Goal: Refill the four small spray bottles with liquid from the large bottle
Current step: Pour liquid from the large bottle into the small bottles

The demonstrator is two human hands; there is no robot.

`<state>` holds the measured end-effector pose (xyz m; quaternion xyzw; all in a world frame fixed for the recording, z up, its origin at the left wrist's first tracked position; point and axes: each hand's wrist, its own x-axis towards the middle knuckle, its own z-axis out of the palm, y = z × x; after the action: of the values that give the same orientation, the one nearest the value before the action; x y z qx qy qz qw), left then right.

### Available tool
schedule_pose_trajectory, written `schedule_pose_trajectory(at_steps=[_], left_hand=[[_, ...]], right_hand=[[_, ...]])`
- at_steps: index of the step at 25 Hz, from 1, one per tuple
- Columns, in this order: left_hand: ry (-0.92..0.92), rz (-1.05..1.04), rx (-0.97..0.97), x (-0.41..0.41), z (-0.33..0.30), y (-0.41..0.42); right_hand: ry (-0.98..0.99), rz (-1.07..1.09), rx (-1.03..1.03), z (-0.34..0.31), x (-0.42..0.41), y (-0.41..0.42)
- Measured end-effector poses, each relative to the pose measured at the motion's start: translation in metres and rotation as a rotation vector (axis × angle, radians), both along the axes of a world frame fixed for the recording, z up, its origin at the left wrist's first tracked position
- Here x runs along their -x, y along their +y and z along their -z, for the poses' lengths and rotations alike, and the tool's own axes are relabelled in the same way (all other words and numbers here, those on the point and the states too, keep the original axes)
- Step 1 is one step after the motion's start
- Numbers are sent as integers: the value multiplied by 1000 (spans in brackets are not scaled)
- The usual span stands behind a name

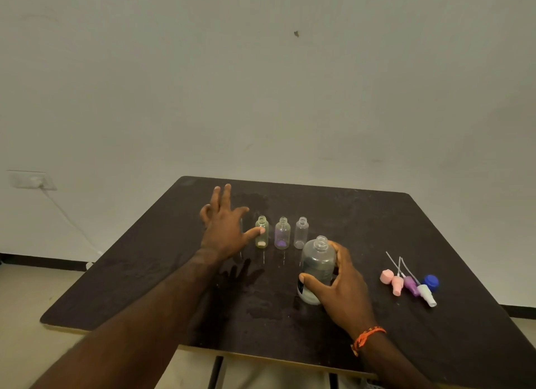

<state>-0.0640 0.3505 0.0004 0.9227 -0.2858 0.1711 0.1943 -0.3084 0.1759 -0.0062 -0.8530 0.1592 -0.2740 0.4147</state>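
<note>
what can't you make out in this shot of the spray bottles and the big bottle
Head view only:
- Fourth small bottle: mostly behind the left hand; only a thin clear edge shows, so its colour and fill are unreadable.
- Large bottle: label and lower side covered by the right hand; liquid level unclear.
- Yellow bottle, purple bottle, clear bottle: too small to judge contents.
- Spray heads: overlapping, count uncertain.

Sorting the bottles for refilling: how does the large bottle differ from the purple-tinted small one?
The large bottle is far bigger and wider than the purple small bottle. It looks clear with a dark label low down; the small one has a purple tint. The right hand grips the large bottle; nothing touches the purple one. Both stand upright, uncapped.
</note>
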Motion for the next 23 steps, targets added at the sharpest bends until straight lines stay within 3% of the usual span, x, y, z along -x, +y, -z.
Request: schedule_pose_trajectory(at_steps=[5, 11, 23], left_hand=[[43, 11, -181, 0, -4, -26], [47, 100, -210, 27, -14, -19], [359, 192, 135, 119, 13, 24]], right_hand=[[10, -11, -15, 2, -2, -3], [-4, 1, -30, 2, -2, -2], [3, -21, -91, -21, 3, 14]])
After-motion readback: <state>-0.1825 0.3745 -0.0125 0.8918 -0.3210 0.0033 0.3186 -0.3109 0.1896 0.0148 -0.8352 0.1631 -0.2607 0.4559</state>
